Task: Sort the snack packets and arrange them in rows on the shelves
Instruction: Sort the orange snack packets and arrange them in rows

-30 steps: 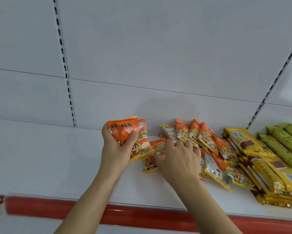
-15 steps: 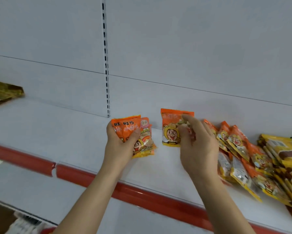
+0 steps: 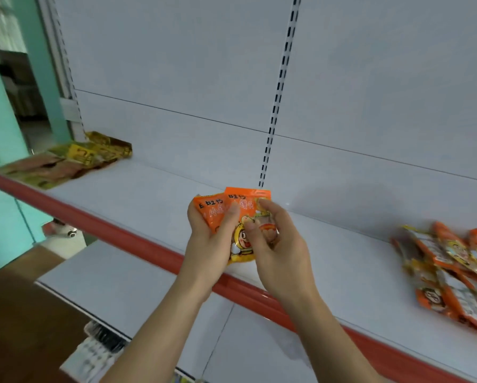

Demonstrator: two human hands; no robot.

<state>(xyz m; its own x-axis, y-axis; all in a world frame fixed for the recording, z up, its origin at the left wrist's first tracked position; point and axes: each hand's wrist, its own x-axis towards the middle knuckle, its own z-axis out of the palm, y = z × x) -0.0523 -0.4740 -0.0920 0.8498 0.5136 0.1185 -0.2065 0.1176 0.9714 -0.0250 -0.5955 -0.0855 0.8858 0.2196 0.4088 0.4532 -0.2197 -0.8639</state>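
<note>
Head view: left hand [image 3: 208, 244] gripping small stack of orange packets [image 3: 241, 217] above white shelf [image 3: 138, 194], frame centre. Right hand [image 3: 278, 244] pinching front packet. Loose packet pile [image 3: 450, 272] at 3 o'clock; yellow-brown packs [image 3: 74, 158] at 10 o'clock.

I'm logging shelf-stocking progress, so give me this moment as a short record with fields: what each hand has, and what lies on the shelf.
left hand: left hand grips a small stack of orange snack packets, thumb across the front
right hand: right hand pinches the front packet of that stack
shelf: white shelf with a red front edge
shelf right: loose orange packets, overlapping, not in rows
shelf far left: yellow-brown packets, lying flat
</note>
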